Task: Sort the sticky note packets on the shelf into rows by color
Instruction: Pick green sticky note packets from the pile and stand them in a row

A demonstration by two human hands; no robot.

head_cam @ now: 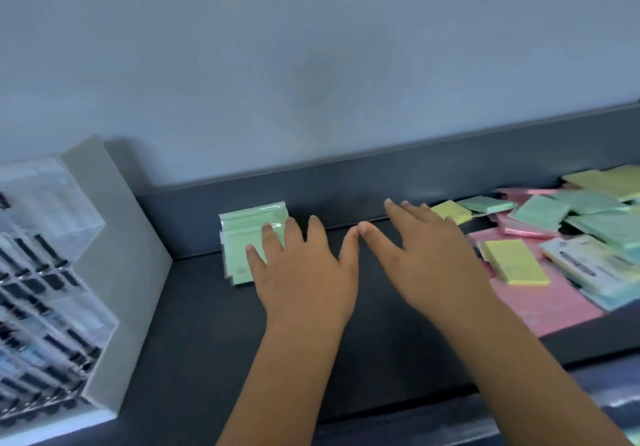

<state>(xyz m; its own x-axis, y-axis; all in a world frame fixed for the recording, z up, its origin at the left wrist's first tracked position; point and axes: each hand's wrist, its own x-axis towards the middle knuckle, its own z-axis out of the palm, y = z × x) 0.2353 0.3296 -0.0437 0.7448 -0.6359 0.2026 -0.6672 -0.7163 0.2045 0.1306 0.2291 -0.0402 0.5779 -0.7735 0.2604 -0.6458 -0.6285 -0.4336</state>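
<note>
Dim, bluish light; soft overall, with motion blur at both side edges.

Bare shelf (384, 324) between green stack (242, 234) and mixed pile (571, 224); divider (138, 272) blocks left, back lip (346, 186) rear; pile possibly continues beyond frame.

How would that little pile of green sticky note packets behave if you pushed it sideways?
The green packets would probably slide over each other: their wrap looks glossy and their edges are already stepped. They look thin, so likely light. The left hand rests flat fingers on them, which may hold them together.
</note>
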